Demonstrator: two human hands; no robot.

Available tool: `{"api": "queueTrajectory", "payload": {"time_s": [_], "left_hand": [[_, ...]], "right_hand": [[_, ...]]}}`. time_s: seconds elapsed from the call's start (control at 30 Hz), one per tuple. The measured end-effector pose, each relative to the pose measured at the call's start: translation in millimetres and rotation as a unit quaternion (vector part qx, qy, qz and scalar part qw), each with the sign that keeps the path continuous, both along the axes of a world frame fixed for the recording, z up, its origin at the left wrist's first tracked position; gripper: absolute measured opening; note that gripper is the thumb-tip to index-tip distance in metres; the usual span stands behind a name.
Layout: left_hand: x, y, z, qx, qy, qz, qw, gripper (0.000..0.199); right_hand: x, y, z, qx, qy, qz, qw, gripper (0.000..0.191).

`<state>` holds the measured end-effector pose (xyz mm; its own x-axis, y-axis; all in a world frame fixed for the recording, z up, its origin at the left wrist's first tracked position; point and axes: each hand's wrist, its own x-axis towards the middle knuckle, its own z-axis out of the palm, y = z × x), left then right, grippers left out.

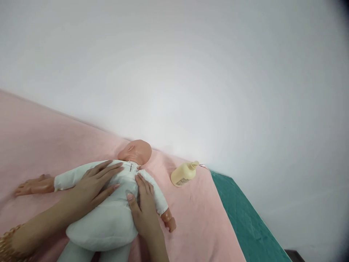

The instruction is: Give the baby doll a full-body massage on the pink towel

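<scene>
A plain pale grey wall point(174, 72) rises beyond both hands. Under them spreads a smooth pink cloth point(201, 225), and to the right of the right hand, past the cloth's edge, lies a flat green surface point(245, 211). Directly beneath the palms is a baby doll with a white stuffed-fabric body point(109, 222) and tan plastic head and limbs, its back upward. Its bald head lies just beyond the fingertips, one arm stretched out left of the left hand, the other angled down just right of the right hand. The left hand point(99, 182) rests on the upper back, fingers loosely spread and thumb apart. The right hand point(143, 207) touches the doll's side, thumb wide of the fingers. A pale yellow plastic pump bottle point(183, 174) tilts on the cloth, beyond and right of the right hand. A gold-coloured chain-like bracelet point(12, 245) circles the left wrist.
</scene>
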<state>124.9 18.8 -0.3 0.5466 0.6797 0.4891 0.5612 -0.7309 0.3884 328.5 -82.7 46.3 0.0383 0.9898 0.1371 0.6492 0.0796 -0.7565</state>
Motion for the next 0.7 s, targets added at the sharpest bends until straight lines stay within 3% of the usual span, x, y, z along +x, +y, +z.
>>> {"api": "queueTrajectory", "payload": {"time_s": [0.27, 0.7], "left_hand": [[6.5, -5.6, 9.6, -0.015, -0.054, 0.01, 0.998, 0.052], [3.8, 3.2, -3.2, -0.017, -0.049, 0.0, 0.999, 0.05]], "right_hand": [[2.9, 2.1, -3.1, 0.038, 0.005, 0.008, 0.999, 0.068], [1.1, 3.3, -1.0, 0.033, -0.011, 0.011, 0.999, 0.068]]}}
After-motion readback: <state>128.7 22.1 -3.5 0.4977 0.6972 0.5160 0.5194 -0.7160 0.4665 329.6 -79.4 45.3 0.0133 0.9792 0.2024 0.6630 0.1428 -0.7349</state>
